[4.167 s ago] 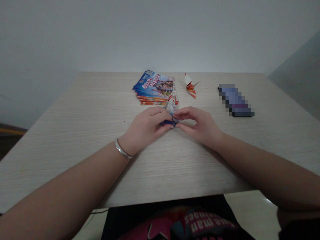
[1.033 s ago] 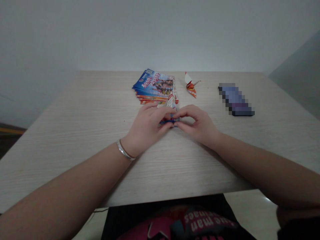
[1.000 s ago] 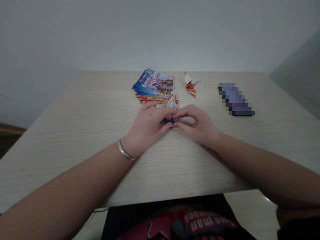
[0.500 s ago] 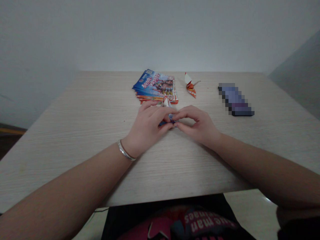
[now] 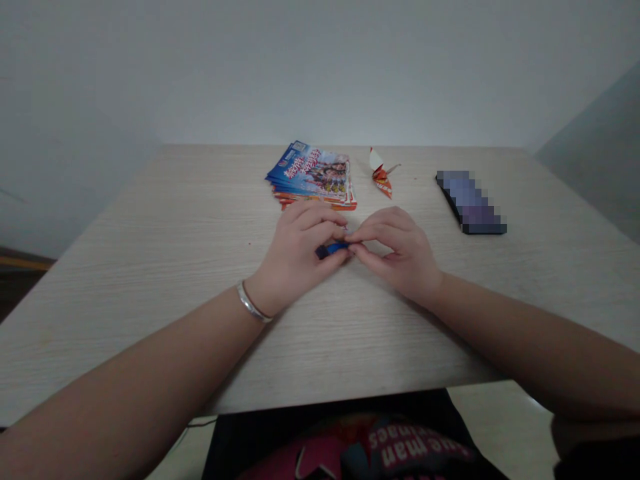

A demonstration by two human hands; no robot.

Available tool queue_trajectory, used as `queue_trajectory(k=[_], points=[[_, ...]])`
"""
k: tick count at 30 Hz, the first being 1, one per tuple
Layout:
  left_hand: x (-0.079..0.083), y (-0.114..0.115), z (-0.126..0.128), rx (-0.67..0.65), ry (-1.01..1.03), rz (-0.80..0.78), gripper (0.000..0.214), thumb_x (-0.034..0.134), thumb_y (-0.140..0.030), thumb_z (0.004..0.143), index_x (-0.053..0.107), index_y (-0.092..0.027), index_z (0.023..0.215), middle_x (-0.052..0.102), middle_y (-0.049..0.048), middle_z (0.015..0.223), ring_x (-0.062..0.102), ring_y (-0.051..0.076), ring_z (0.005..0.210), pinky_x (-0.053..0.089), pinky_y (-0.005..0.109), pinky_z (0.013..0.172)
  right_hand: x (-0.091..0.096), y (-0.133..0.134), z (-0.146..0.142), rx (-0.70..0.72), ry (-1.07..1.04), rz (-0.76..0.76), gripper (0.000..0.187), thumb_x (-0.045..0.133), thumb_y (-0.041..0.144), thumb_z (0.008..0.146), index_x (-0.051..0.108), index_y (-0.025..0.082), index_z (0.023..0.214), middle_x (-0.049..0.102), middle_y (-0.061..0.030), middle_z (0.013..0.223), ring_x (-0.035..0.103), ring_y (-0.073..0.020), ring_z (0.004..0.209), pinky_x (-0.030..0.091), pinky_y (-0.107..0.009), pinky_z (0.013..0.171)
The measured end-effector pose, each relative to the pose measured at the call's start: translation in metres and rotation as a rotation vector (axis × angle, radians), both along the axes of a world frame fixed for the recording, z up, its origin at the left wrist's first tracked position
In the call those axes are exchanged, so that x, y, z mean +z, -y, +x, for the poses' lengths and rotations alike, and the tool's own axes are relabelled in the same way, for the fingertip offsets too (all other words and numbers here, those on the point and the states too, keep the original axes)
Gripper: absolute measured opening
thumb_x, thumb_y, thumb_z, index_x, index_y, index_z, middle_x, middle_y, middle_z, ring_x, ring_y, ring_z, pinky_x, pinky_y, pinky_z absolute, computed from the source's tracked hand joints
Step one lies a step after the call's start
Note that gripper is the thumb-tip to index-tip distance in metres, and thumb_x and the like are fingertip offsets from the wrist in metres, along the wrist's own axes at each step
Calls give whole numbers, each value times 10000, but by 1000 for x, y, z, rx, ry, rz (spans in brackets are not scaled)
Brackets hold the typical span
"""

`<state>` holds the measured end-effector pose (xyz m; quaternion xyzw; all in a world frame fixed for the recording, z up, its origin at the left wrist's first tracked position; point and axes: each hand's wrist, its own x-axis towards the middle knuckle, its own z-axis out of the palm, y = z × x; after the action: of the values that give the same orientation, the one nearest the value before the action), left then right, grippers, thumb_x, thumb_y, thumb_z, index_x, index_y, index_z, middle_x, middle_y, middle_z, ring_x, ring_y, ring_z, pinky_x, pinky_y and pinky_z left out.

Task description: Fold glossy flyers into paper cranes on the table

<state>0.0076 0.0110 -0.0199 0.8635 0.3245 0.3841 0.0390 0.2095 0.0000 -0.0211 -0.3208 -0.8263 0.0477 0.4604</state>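
Observation:
A small piece of folded blue paper (image 5: 336,247) sits pinched between both hands near the table's middle, mostly covered by fingers. My left hand (image 5: 305,243) wears a silver bangle at the wrist and grips the paper's left part with thumb and fingers. From the other side, my right hand (image 5: 400,247) pinches the right end between thumb and forefinger; the fingertips of both hands nearly meet. Beyond them lies a fanned stack of printed leaflets (image 5: 313,170), blue on top with orange edges below. A folded orange and white paper crane (image 5: 382,177) rests right of the stack.
A dark phone (image 5: 470,203), its screen pixelated, lies on the right of the pale wood-grain table (image 5: 165,267). A wall (image 5: 325,67) rises behind the table's far edge. The table's near edge is just in front of my lap.
The folded paper has been turned or pressed down: its white and red point no longer sticks up above my fingers, and more blue shows. Both hands stay nearly in place.

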Motion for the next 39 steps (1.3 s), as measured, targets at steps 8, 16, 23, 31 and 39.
queue_trajectory(k=[8,16,23,31,39], points=[[6,6,5,-121,393,-246,100,689,-232,861,611,-206,803,735,34,949,669,200,1027,492,429,1004,-5,-2,3,103,-135,-285,300,745,276,785,622,241,1056,710,-44,1049,670,-201,973,573,-363,800],[-2,8,7,-157,521,-417,135,659,-310,913,560,-220,896,679,49,1018,646,173,978,519,359,929,-7,0,-2,137,-295,-521,240,753,296,783,713,250,1015,749,-17,999,696,-173,914,603,-306,726],[-8,4,10,-85,526,-330,406,778,-413,803,466,-244,1001,580,52,1165,587,191,1108,509,373,974,-13,-12,0,45,-468,-720,248,751,287,759,721,233,1000,753,-22,1012,697,-179,911,611,-313,722],[5,6,2,134,114,-152,398,797,-535,742,703,-197,929,576,97,1053,550,276,1054,489,474,919,-15,-15,1,119,-458,-740,280,735,267,782,704,235,1058,748,-31,1095,707,-170,928,599,-363,857],[7,7,3,25,-11,-426,184,698,-340,864,693,-174,944,711,23,876,635,170,801,485,304,736,-21,-19,3,218,-428,-779,268,733,299,788,701,251,1050,761,-16,1067,716,-174,866,598,-390,869]])
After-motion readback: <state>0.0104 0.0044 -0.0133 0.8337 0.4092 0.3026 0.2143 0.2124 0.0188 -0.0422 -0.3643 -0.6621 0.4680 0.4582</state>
